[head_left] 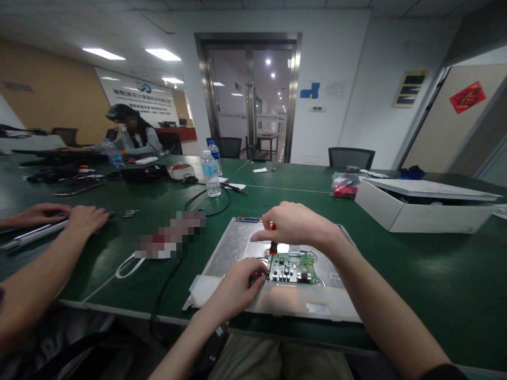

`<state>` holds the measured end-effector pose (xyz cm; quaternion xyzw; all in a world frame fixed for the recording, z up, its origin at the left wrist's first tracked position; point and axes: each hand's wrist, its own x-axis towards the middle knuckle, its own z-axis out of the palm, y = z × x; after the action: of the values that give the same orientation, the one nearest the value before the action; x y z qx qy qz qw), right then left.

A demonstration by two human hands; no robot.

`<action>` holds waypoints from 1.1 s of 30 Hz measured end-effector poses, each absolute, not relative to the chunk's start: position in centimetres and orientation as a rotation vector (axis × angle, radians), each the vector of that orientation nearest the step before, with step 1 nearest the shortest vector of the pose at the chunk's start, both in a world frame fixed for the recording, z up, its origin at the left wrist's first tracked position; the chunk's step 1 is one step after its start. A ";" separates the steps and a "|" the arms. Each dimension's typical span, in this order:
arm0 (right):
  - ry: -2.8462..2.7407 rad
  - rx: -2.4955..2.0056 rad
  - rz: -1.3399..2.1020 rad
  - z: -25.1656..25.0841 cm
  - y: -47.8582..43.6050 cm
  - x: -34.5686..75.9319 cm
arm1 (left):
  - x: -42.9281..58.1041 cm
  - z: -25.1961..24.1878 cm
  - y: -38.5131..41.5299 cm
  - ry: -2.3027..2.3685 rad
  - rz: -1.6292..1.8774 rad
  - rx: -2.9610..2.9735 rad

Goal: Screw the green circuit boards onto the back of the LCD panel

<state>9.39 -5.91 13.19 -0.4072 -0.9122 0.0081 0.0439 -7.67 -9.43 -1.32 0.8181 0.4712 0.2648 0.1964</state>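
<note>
along the bench's (439,282) near edge lies the metal panel (229,243), the green circuit board (295,266) near its middle. your right hand (295,224) grasps the screwdriver (273,247) by its handle, nearly upright at the circuit board's left edge. your left hand (245,277) curls beside the shaft's lower end; whether its fingers pinch anything, i cannot tell. the white box (431,217) sits toward the bench's right edge.

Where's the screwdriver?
In the head view, just right of centre: the screwdriver is in the right hand, at the left edge of the green board, near the left hand.
</note>
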 end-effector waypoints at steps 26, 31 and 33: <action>-2.795 -1.141 0.024 13.1 -6.4 9.5 | -7.8 -1.4 -9.5 1.356 0.713 2.262; -2.749 -1.259 0.001 13.2 -6.2 9.4 | -7.8 -1.6 -9.5 1.355 0.724 2.262; -2.740 -1.342 -0.015 13.2 -6.2 9.2 | -7.8 -1.5 -9.5 1.352 0.732 2.263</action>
<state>9.17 -6.15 13.21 -0.4393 -0.8972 -0.0048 0.0455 -7.76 -9.53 -1.54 0.8103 0.4839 0.2619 0.2015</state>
